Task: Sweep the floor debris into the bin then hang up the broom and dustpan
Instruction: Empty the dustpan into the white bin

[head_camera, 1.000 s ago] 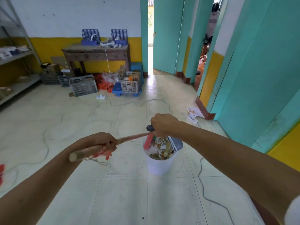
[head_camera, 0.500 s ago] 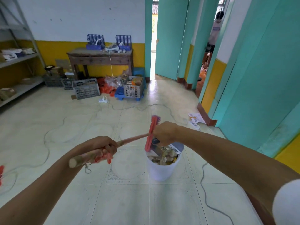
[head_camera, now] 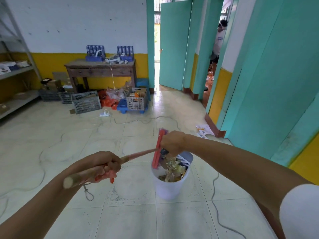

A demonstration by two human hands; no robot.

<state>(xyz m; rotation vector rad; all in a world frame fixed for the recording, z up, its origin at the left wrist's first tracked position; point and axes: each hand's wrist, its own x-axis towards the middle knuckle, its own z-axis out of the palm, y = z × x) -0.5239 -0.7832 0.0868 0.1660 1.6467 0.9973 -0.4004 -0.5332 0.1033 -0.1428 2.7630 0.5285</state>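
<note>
A white bin [head_camera: 168,188] stands on the tiled floor, holding paper scraps. My left hand [head_camera: 101,165] grips the wooden broom handle [head_camera: 139,154], which runs level toward the bin. The red broom head [head_camera: 158,150] stands on edge over the bin's left rim. My right hand [head_camera: 172,143] holds the dark handle of the grey dustpan [head_camera: 185,158], tipped steeply over the bin, and debris [head_camera: 170,167] falls from it. A string loop [head_camera: 88,194] hangs from the handle's near end.
Cables snake over the floor on both sides of the bin [head_camera: 215,200]. Crates [head_camera: 86,104] and a wooden table [head_camera: 101,69] stand at the back wall, shelves [head_camera: 15,71] to the left. A person [head_camera: 218,40] stands in the right doorway. Papers [head_camera: 204,129] lie by the teal wall.
The broom head has risen from behind my right hand to stand above the bin's left rim. The dustpan has tipped steeper, and more debris has dropped into the bin.
</note>
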